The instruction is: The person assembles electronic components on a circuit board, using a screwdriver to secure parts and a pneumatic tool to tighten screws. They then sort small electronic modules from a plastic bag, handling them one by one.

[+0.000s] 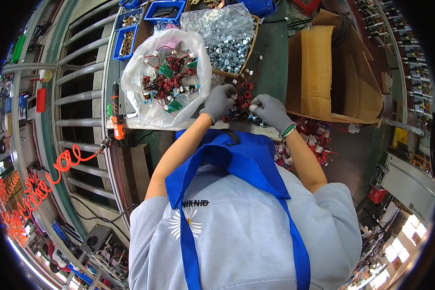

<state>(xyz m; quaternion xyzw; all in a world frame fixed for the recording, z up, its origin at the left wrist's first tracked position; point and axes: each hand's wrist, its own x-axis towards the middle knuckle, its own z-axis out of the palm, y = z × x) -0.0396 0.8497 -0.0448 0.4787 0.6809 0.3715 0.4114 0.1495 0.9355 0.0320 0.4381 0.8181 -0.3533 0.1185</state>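
My left hand (219, 102), in a grey glove, is closed at the left side of a small heap of red coiled wires (244, 96) with white plugs. Its fingertips press against the wires. My right hand (273, 112), also gloved in grey, is at the heap's right side with thumb and fingers pinched together. What lies in that pinch is too small to tell. Left of my hands, an open white plastic bag (132, 77) holds more red wire coils (168, 83) and several green circuit boards (165, 71).
A box of silvery metal parts (229, 55) stands behind the heap. Blue bins (125, 42) line the far left. An open cardboard carton (319, 72) lies on the right. An orange power screwdriver (116, 116) is at the left edge. More red wires (314, 140) lie below the right edge.
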